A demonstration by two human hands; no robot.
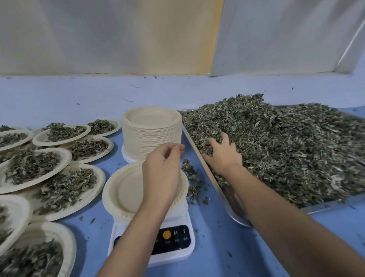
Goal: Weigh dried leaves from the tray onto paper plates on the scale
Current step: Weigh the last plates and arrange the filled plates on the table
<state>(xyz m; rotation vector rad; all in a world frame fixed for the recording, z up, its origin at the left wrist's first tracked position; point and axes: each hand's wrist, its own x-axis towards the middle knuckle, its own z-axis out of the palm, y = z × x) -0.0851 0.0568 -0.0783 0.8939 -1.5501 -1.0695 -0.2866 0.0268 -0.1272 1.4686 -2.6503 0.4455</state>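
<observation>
Scooping a fresh portion: the right hand (223, 155) sinks spread fingers into the dried leaves (291, 145) heaped on the tray (228, 195) and must next close and carry a handful to the empty paper plate (121, 188) on the scale (181, 249), above which the left hand (164, 166) hovers, loosely curled, perhaps pinching a scrap.

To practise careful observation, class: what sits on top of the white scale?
A paper plate rests on the scale, empty where visible. The left hand and forearm cover the plate's right part and the scale's display, so neither can be seen.
</observation>
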